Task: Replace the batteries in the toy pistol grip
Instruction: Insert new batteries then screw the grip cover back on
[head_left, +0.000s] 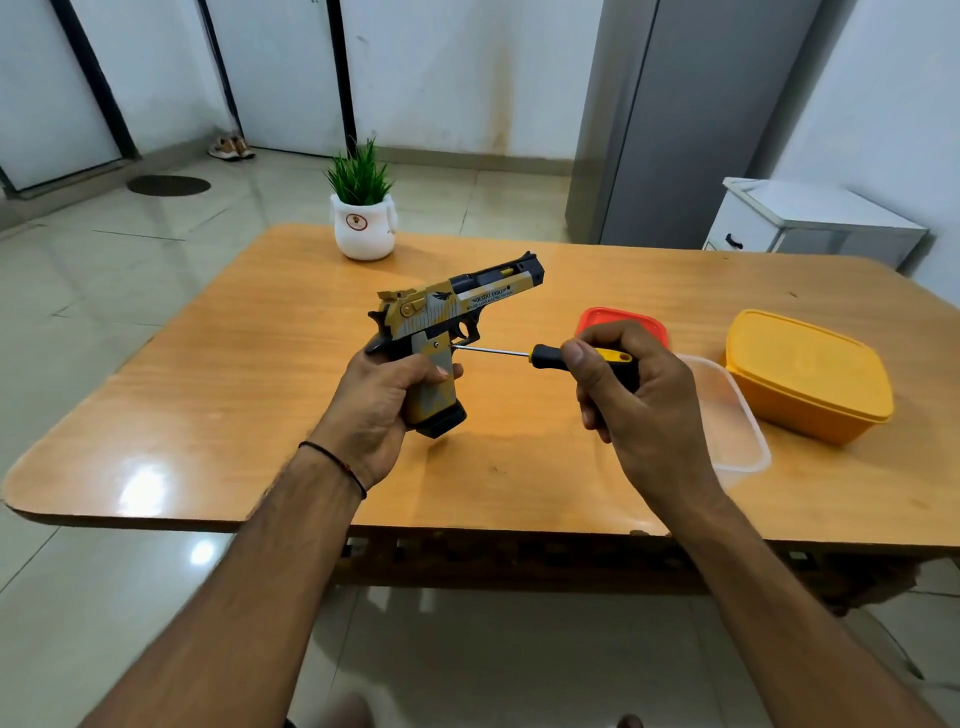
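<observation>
A yellow, grey and black toy pistol (457, 304) is held above the wooden table (260, 405), barrel pointing right and away. My left hand (382, 402) grips its grip from behind, fingers curled round the front. My right hand (636, 400) holds a screwdriver (550, 357) with a black and yellow handle. Its thin metal shaft points left, and the tip is at the front edge of the grip, close to a small screw. The pistol's black base sticks out below my left hand.
A white pot with a green plant (363, 218) stands at the table's far edge. Right of my hands lie a clear plastic box (737, 426), an orange-red lid (613, 317) and a closed yellow container (805, 374). A white cabinet (810, 218) stands beyond the table.
</observation>
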